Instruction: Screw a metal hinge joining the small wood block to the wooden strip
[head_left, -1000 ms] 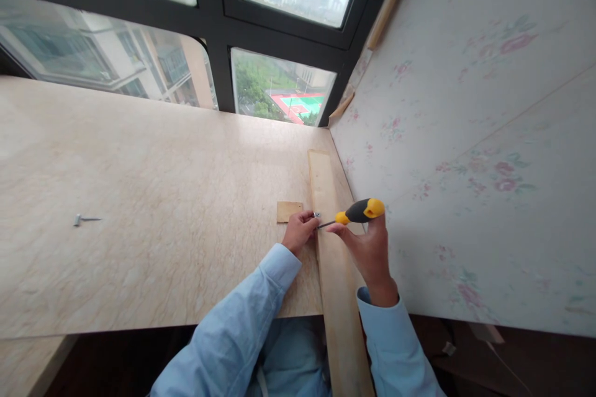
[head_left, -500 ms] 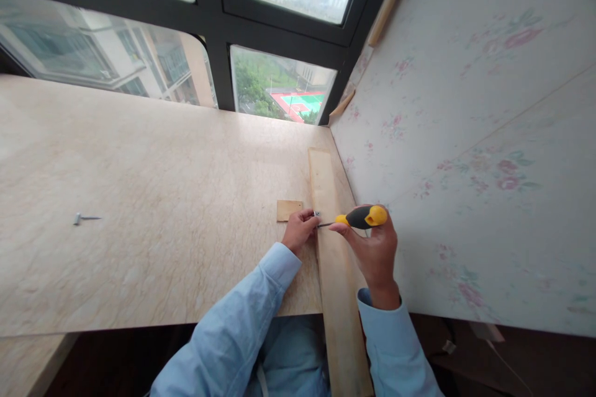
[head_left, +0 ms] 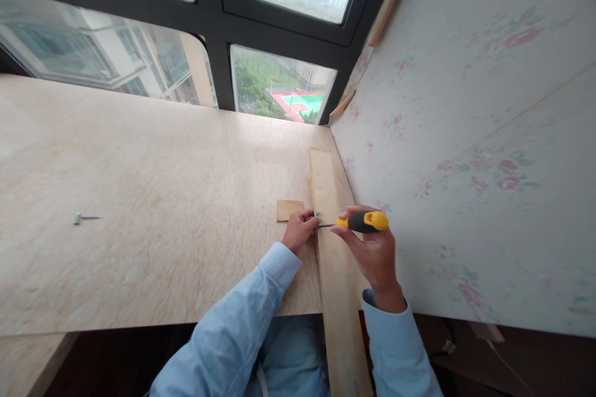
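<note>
My right hand (head_left: pixel 372 254) is closed around the yellow and black handle of a screwdriver (head_left: pixel 365 221). The shaft points left, and its tip reaches the left edge of a long wooden board (head_left: pixel 338 273). At that edge my left hand (head_left: pixel 300 229) pinches a small metal bracket (head_left: pixel 317 215) with thumb and fingers. Whatever screw is at the tip is too small to make out. Just beyond my left hand lies a small square piece of wood (head_left: pixel 288 211), flat on the marble surface.
A small metal piece with a thin pin (head_left: pixel 77 218) lies far left on the marble sill (head_left: pixel 162 211). Close along the right runs a floral-papered wall (head_left: pixel 465 198). A dark-framed window (head_left: pixel 212 31) stands at the back. The board overhangs the sill's front edge.
The screwdriver handle has turned and dropped slightly in my right hand, and its fingers and wrist have shifted with it. My left hand and the board stay in place.
</note>
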Tool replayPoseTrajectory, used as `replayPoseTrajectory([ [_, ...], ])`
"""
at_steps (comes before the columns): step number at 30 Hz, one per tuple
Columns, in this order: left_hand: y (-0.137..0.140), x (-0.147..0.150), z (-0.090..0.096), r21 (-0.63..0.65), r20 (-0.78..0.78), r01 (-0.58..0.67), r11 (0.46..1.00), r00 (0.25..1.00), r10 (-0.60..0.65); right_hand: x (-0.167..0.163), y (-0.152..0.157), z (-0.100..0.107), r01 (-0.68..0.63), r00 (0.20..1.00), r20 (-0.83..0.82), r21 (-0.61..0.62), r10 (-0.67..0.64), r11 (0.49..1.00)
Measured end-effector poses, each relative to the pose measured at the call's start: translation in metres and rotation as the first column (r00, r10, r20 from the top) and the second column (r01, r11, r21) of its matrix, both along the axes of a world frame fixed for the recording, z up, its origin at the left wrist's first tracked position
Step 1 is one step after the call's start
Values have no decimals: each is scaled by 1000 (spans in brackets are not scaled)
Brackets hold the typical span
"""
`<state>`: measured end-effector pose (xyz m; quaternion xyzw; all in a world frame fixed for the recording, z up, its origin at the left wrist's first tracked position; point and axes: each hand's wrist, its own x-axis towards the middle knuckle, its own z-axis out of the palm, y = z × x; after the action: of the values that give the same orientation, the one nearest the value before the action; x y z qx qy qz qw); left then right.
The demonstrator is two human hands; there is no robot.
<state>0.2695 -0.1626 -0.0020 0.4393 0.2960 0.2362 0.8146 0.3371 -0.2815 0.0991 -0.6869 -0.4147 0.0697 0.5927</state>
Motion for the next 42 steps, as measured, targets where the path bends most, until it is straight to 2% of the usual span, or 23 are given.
replayPoseTrajectory([
  [2, 0, -1, 3, 11, -7, 11, 1000, 1000, -11, 0, 8, 0, 110, 991, 77, 28, -112, 993],
  [3, -1, -1, 4, 18, -9, 14, 1000, 1000, -14, 0, 10, 1, 118, 989, 85, 24, -119, 993],
  [4, -1, -2, 5, 24, -10, 15, 1000, 1000, -14, -1, 11, 2, 87, 993, 73, 12, -88, 996],
  [6, 0, -2, 5, 29, -2, 13, 1000, 1000, -13, -2, 9, 3, -73, 997, 0, -20, 73, 997],
  [8, 0, -1, 3, 24, 9, 11, 1000, 1000, -11, -4, 1, 5, -245, 965, -105, -19, 242, 969],
  [9, 0, -1, 2, 20, 10, 9, 1000, 1000, -10, -4, -3, 6, -299, 944, -149, -13, 294, 954],
  [11, 0, 0, 0, 17, 1, 7, 1000, 1000, -7, -3, -10, 5, -326, 928, -193, -16, 317, 945],
  [14, 0, 1, -1, 23, -10, 8, 1000, 1000, -7, 1, -13, 1, -238, 965, -133, -71, 227, 969],
  [16, 0, 0, -1, 25, -7, 9, 1000, 1000, -9, 5, -8, -3, -95, 995, 5, -102, 96, 990],
  [18, 0, 0, 0, 24, -8, 10, 1000, 1000, -10, 7, 0, -5, 80, 984, 166, -88, -65, 993],
  [20, 0, 0, 0, 24, -19, 6, 1000, 1000, -5, 8, 7, -6, 172, 956, 250, -64, -151, 983],
  [22, 0, 0, 0, 23, -30, -7, 1000, 1000, 8, 7, 10, -5, 121, 969, 221, -55, -106, 991],
  [25, 0, 1, -1, 6, -23, -20, 1000, 1000, 20, 1, 7, -1, -111, 993, 39, -9, 111, 994],
  [27, 0, 1, -2, -11, -6, -20, 1000, 1000, 20, -2, 1, 2, -237, 967, -86, 31, 239, 971],
  [29, 0, 2, -3, -17, 6, -21, 1000, 1000, 21, -3, -4, 3, -290, 943, -163, 24, 290, 957],
  [31, 0, 1, -2, -11, 5, -24, 1000, 1000, 24, -2, -7, 2, -251, 956, -161, -20, 245, 968],
  [32, 0, 1, -1, -6, 2, -23, 1000, 1000, 23, -1, -6, 1, -190, 976, -121, -47, 183, 981],
  [34, -1, 0, 1, -2, -7, -19, 1000, 1000, 19, 2, -1, -2, 17, 1000, 26, -70, -15, 997],
  [36, -1, 0, 3, 1, -19, -15, 1000, 1000, 15, 5, 6, -3, 218, 964, 169, -47, -207, 975],
  [37, -1, -1, 3, 4, -26, -16, 1000, 1000, 16, 6, 9, -3, 271, 944, 206, -36, -258, 962],
  [39, -1, -1, 3, 10, -38, -21, 1000, 999, 22, 7, 12, -3, 238, 955, 193, -47, -225, 970],
  [42, -1, 0, 3, -12, -22, -23, 1000, 1000, 23, 4, 8, -1, -26, 999, 34, -29, 27, 999],
])
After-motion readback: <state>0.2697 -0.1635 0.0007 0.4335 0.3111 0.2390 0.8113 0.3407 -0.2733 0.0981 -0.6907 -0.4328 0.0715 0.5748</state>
